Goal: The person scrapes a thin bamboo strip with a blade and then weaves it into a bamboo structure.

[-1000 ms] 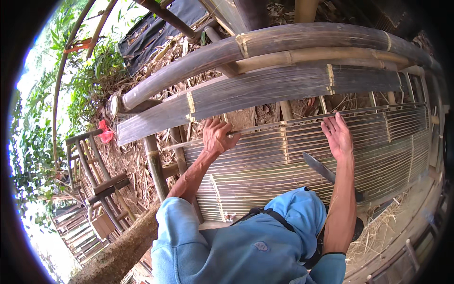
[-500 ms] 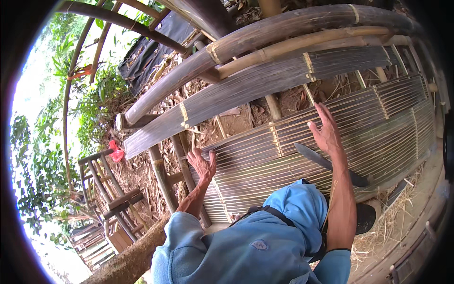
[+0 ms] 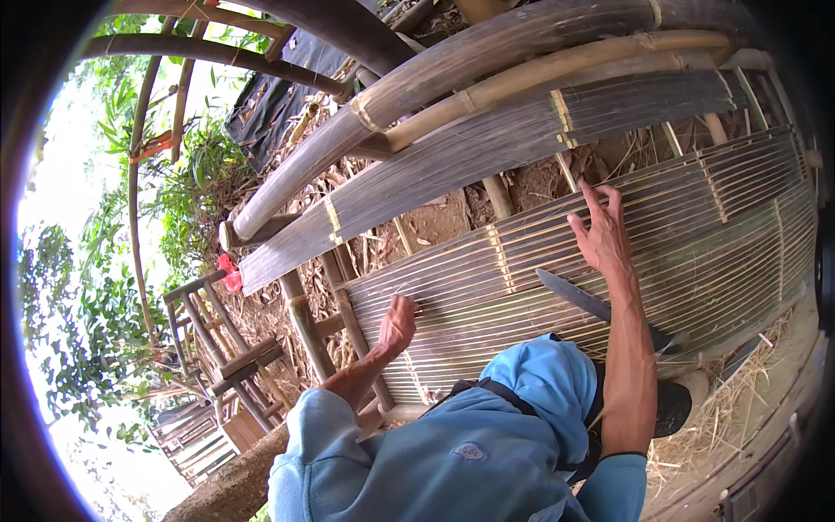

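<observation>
Long thin bamboo strips run side by side over broad split-bamboo slats of a bench in front of me. My left hand is closed over their left part, thumb and fingers pressed together; what they pinch, if anything, cannot be made out. Farther right, my right hand lies with fingers spread, its fingertips at the far edge of the strips. A knife with a dark blade rests on the strips, partly hidden under my right forearm.
A thick bamboo rail and a separate wide slat run along the far side. Small bamboo frames stand at the left. A log lies at lower left. Straw-like shavings are scattered at lower right.
My left hand has gone from spread fingers to closed and moved right and nearer over the strips. My right hand stays in about the same place, its index finger now more bent.
</observation>
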